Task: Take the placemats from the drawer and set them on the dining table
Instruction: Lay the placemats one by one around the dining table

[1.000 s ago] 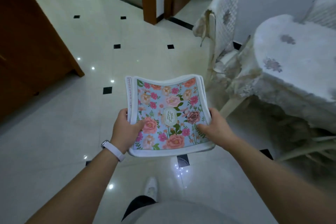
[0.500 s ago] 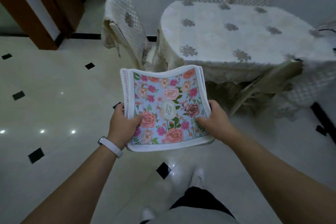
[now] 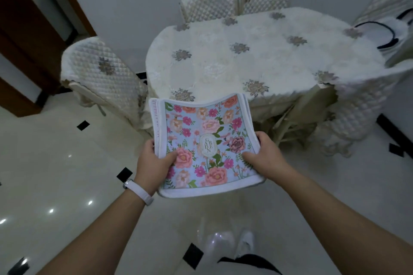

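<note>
A stack of placemats (image 3: 205, 138), light blue with pink and orange flowers and a white border, is held flat in front of me. My left hand (image 3: 152, 163) grips its left edge, thumb on top. My right hand (image 3: 266, 156) grips its right edge the same way. The stack's far edge reaches just over the near rim of the dining table (image 3: 257, 56), an oval table under a cream lace cloth with grey flower patches. The tabletop is bare except for a bag at its far right.
Quilted cream chairs surround the table: one at the left (image 3: 102, 73), two behind (image 3: 232, 2), one at the front right (image 3: 348, 114). A white bag with black handles (image 3: 384, 35) sits at the table's right end. Glossy tiled floor (image 3: 55, 174) lies to the left.
I have turned right and stepped closer, so the table has come from the right edge to straight ahead. Both hands hold the placemats as before.
</note>
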Demonstrator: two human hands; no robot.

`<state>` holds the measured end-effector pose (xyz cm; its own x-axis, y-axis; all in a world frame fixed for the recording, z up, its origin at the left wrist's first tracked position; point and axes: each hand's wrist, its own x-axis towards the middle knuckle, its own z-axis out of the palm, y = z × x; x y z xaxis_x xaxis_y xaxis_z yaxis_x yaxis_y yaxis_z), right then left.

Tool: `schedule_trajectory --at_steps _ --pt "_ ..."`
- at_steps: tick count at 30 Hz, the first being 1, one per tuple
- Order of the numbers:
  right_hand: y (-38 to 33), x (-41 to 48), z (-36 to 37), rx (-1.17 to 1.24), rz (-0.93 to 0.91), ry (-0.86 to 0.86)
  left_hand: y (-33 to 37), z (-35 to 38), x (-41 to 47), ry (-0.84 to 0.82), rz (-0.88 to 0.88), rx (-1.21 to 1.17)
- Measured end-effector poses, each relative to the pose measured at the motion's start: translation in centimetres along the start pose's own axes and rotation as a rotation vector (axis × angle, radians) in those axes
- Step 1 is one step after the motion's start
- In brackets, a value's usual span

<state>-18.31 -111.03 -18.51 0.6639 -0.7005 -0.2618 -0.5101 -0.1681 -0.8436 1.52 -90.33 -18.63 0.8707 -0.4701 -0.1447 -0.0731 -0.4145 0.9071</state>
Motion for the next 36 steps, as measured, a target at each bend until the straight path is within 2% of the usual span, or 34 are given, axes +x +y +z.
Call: schedule_trajectory --at_steps 10,18,27,36 --pt "3.0 9.1 -9.8 0.002 0.059 0.063 6.3 11.6 7.8 -0.087 0.017 -0.034" --pt "3.3 17.0 -11.8 0.003 0.111 0.091 7.7 16.3 16.3 -0.150 0.012 0.003" --pt "1.7 29.2 -14.5 -0.049 0.223 0.196 10.3 23.2 30.8 -0.276 0.021 -0.047" --pt "-0.9 39.5 -15.3 -0.137 0.263 0.224 13.2 25.8 42.1 -0.354 0.039 -0.058"
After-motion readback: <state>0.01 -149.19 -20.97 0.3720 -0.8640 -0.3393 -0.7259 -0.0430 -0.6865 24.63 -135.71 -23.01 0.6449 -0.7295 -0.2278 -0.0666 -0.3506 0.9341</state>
